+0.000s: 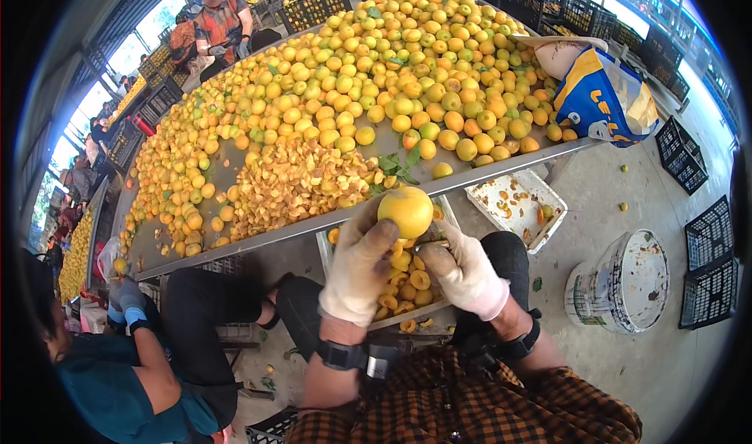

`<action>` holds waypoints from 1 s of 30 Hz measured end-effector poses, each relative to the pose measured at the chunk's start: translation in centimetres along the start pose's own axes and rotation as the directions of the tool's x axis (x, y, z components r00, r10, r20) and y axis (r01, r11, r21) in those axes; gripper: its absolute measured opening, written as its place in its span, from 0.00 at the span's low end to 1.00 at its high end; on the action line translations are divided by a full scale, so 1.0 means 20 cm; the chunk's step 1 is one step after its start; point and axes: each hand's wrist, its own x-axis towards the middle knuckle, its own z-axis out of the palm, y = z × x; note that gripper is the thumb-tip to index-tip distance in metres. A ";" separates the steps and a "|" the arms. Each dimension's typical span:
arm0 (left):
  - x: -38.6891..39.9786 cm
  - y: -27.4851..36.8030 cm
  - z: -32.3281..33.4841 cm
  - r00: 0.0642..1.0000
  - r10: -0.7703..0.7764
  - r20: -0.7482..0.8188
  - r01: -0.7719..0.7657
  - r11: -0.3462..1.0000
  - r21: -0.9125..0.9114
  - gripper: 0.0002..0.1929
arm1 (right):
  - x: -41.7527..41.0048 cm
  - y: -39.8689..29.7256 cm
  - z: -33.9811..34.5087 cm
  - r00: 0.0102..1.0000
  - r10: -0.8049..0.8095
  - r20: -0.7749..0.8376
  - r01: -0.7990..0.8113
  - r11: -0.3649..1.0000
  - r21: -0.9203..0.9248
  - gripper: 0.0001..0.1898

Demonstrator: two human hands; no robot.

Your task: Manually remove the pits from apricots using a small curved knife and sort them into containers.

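My left hand [358, 268], in a stained white glove, holds up a whole yellow apricot [405, 212]. Close to its right side, my right hand [464, 268], also gloved, grips a small metal tool [432, 245]; its blade is mostly hidden by the fingers. Beneath both hands, a white foam box [405, 320] on or near my lap contains halved apricots [420, 279]. Beyond it, a metal-edged table [376, 205] carries a large pile of whole apricots [352, 86] and a heap of apricot stones or small pieces [299, 180] near its edge.
A co-worker [135, 379] sits at my left, gloved hands by the table. Another person [223, 27] is across it. On the floor at right are a white tray [549, 232] with scraps, a lidded white bucket [643, 279] and black crates [708, 232]. A blue-and-yellow bag [605, 100] lies at the table's right end.
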 end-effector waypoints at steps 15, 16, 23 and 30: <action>0.03 0.09 0.02 0.995 -0.092 0.034 0.085 0.982 0.168 0.32 | -0.01 -0.10 -0.18 0.979 0.023 0.203 0.013 0.984 -0.177 0.15; 0.04 0.14 0.02 0.982 -0.178 0.060 0.156 0.951 0.266 0.30 | 0.01 -0.08 -0.22 0.971 -0.068 0.228 0.126 0.959 -0.252 0.12; 0.06 0.20 0.01 0.979 -0.195 0.055 0.162 0.918 0.362 0.25 | 0.06 -0.11 -0.26 0.970 -0.105 0.218 0.196 0.868 -0.455 0.09; -0.01 0.18 -0.23 0.973 -0.169 -0.157 0.223 0.857 0.465 0.25 | 0.04 -0.18 -0.45 0.976 -0.167 -0.142 0.114 0.939 -0.324 0.07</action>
